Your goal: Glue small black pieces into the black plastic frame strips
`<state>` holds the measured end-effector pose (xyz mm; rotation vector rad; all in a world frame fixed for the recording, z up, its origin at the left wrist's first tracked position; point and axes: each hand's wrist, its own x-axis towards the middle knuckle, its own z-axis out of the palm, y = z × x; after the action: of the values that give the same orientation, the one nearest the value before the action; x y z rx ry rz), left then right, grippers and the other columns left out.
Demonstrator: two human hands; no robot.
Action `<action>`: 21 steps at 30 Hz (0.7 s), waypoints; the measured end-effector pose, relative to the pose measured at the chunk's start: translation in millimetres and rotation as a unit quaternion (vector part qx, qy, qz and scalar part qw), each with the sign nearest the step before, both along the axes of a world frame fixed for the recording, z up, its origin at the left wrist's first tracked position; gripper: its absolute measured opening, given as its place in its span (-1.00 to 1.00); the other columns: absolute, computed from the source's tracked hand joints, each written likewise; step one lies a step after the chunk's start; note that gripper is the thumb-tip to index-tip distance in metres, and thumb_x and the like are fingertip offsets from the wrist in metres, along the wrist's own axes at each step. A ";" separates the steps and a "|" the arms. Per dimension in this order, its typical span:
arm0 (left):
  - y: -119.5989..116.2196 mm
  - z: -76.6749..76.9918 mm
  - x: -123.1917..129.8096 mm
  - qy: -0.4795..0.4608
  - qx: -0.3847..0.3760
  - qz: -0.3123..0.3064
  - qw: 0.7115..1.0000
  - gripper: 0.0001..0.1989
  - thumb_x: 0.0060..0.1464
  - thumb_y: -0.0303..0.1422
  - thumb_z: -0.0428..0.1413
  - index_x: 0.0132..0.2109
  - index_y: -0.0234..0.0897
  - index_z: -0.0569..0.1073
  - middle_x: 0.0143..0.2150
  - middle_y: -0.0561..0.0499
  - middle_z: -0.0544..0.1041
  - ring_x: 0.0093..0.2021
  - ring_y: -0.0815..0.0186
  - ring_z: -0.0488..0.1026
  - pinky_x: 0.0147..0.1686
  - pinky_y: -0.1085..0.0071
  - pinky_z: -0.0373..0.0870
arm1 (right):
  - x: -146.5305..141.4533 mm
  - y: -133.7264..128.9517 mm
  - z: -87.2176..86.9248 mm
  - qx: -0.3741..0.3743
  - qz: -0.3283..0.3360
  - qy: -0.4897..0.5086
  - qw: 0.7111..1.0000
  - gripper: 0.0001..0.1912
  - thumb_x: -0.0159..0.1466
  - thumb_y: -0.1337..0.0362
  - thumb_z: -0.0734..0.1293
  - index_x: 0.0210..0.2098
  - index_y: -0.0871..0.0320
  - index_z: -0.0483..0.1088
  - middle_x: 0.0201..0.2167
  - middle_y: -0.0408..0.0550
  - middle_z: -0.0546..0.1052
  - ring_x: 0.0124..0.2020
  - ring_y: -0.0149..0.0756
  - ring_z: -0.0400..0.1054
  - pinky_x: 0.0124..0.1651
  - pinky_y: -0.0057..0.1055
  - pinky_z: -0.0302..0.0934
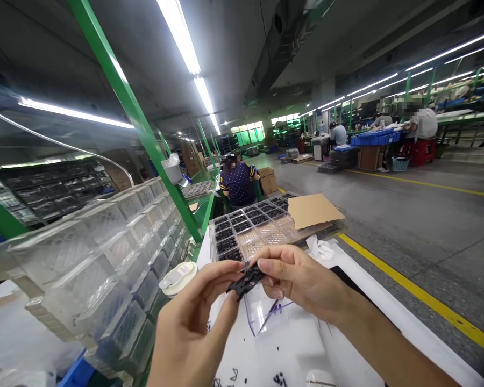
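Between both hands, above the white table, is a small black plastic part point(246, 281) with cut-outs. My left hand point(201, 312) pinches its lower left end between thumb and fingers. My right hand point(290, 271) grips the upper right end, thumb on top, fingers curled under. Just below the hands lies a clear plastic tray point(255, 317) with purple edges and a thin pointed tool point(268, 317) in it. Small black pieces point(279, 379) are scattered at the table's near edge.
A compartmented tray point(242, 223) of black parts stands ahead, with cardboard point(314, 209) on top. Clear bins point(116, 252) are stacked at left, near a round white lid point(178, 278). Crumpled tissue point(320, 248) lies at right. A person point(237, 180) sits ahead.
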<state>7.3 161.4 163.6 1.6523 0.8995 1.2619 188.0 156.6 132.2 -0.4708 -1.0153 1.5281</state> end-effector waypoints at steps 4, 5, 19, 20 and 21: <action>-7.6 0.7 2.3 0.025 0.161 0.023 0.986 -0.70 -0.10 -0.50 0.39 -0.19 -0.06 0.70 -0.12 -0.04 0.64 -0.08 0.14 0.55 -0.05 0.47 0.48 | -5.3 -3.0 1.9 0.005 0.024 0.005 1.000 -0.68 0.20 0.12 0.52 -0.30 0.28 0.49 -0.56 -0.20 0.40 -0.55 -0.54 0.24 -0.46 -0.52 0.02; -9.3 0.9 4.5 0.024 0.190 0.033 0.981 -0.73 -0.09 -0.51 0.39 -0.22 -0.06 0.71 -0.16 -0.05 0.64 -0.12 0.14 0.55 -0.10 0.47 0.48 | -6.6 -4.1 2.6 0.006 0.031 0.001 1.000 -0.67 0.21 0.10 0.51 -0.33 0.28 0.48 -0.56 -0.20 0.40 -0.55 -0.53 0.23 -0.46 -0.52 0.01; -26.5 5.0 -15.7 0.201 0.460 0.027 0.865 -0.72 0.12 -0.61 0.24 -0.05 -0.24 0.60 -0.09 -0.06 0.58 -0.13 0.30 0.53 -0.14 0.45 0.46 | -7.2 -14.9 5.4 0.105 0.025 -0.066 0.992 -0.66 0.28 0.06 0.44 -0.36 0.25 0.44 -0.57 -0.23 0.33 -0.57 -0.55 0.13 -0.47 -0.52 -0.02; -31.1 5.8 -16.2 0.208 0.473 0.033 0.856 -0.71 0.12 -0.61 0.25 -0.04 -0.24 0.60 -0.09 -0.05 0.57 -0.13 0.32 0.52 -0.14 0.46 0.45 | -7.2 -18.8 7.1 0.120 0.022 -0.066 0.990 -0.66 0.30 0.07 0.43 -0.38 0.24 0.43 -0.57 -0.23 0.33 -0.57 -0.55 0.12 -0.47 -0.52 -0.01; -37.0 7.0 -16.1 0.209 0.476 0.033 0.854 -0.69 0.11 -0.62 0.25 -0.03 -0.25 0.60 -0.08 -0.05 0.57 -0.11 0.32 0.52 -0.14 0.45 0.46 | -7.3 -23.4 9.1 0.134 0.022 -0.068 0.988 -0.66 0.32 0.08 0.41 -0.39 0.24 0.42 -0.56 -0.23 0.33 -0.56 -0.54 0.12 -0.47 -0.52 -0.01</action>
<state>-8.8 124.3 170.6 2.7778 0.5727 1.5428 180.7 133.3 141.2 -0.3683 -1.3239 1.3865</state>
